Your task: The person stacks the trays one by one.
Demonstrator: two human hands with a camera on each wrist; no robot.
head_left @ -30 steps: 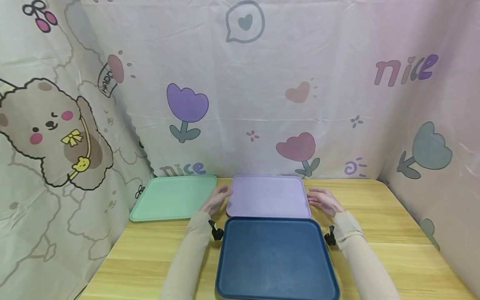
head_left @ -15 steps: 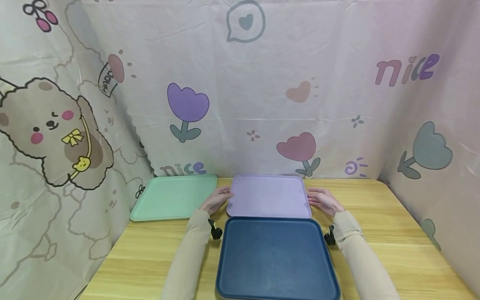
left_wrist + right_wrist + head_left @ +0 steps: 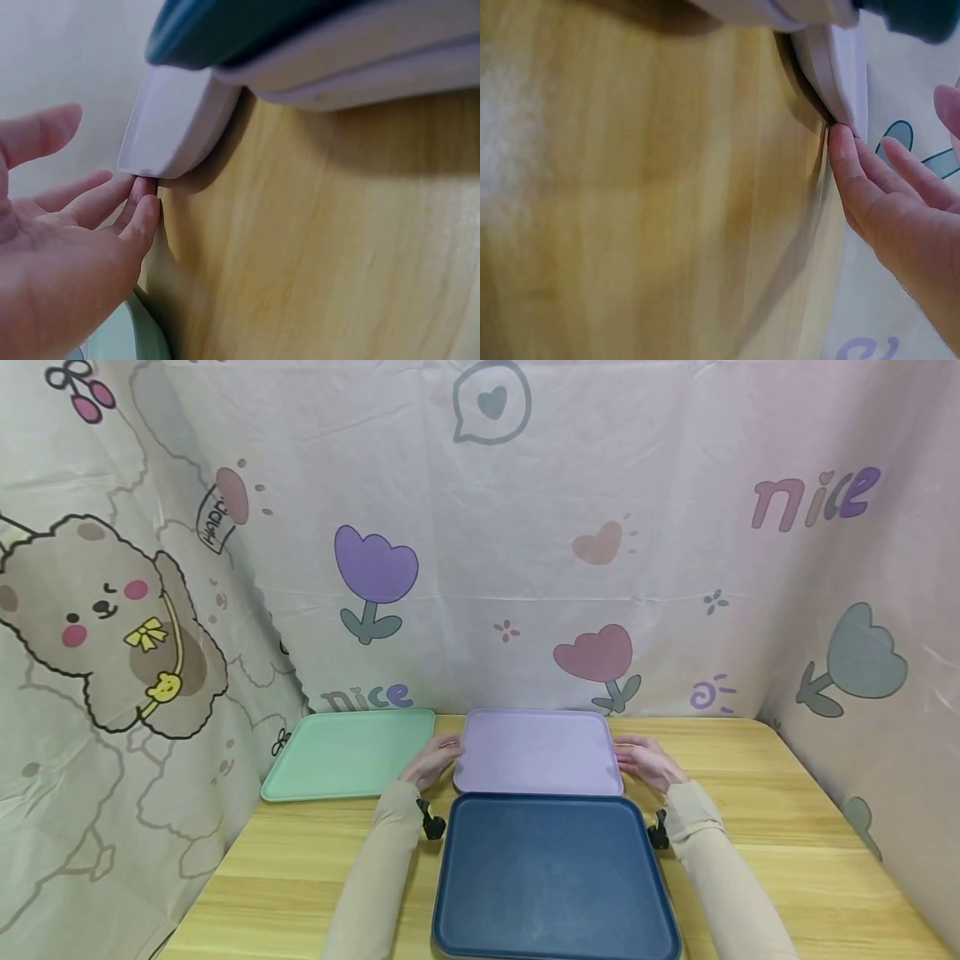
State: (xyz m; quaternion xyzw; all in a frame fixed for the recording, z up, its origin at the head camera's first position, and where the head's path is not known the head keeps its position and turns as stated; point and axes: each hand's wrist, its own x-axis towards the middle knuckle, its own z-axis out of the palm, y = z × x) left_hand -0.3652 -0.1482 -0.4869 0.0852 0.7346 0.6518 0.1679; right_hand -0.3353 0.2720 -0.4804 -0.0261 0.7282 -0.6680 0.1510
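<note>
A lilac tray (image 3: 538,752) lies at the back of the table, with a hand at each short side. My left hand (image 3: 431,762) has its fingertips at the tray's left edge; in the left wrist view the thumb (image 3: 52,133) stands up away from it. On the other side, my right hand (image 3: 648,762) touches the right edge with extended fingers (image 3: 844,150), low near the tabletop. Neither hand wraps round the tray. Directly in front of it is a larger navy tray (image 3: 557,877), lying between the two forearms.
A mint green tray (image 3: 352,754) lies at the back left, beside the left hand. Pale tray layers (image 3: 360,67) show beneath the navy one in the left wrist view. Printed curtains (image 3: 487,527) border the wooden table (image 3: 795,860) behind and at both sides.
Hardly anything differs. Both hands stay at the lilac tray's sides, the right fingers shifting very slightly toward its edge; the trays keep their places.
</note>
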